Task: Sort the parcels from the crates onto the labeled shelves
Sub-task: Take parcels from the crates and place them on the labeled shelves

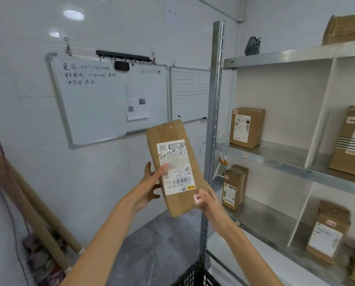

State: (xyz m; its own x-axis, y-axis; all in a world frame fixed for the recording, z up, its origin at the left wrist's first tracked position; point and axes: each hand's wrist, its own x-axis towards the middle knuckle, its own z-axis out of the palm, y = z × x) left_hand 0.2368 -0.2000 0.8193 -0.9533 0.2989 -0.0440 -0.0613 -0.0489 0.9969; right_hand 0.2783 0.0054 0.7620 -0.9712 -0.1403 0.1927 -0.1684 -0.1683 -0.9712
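We hold the cardboard parcel (177, 166) upright just left of the metal shelves (275, 159), left hand (151, 182) clamped on its side, right hand (206, 200) on its lower corner; it looks light, stiff, best gripped by its edges.

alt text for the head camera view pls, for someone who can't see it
Two bare hands hold a brown cardboard parcel upright before a metal shelf unit, its white shipping label facing the camera; the left hand grips its side, the right hand its lower corner. Several boxes already stand on the shelves, and a whiteboard hangs on the tiled wall.
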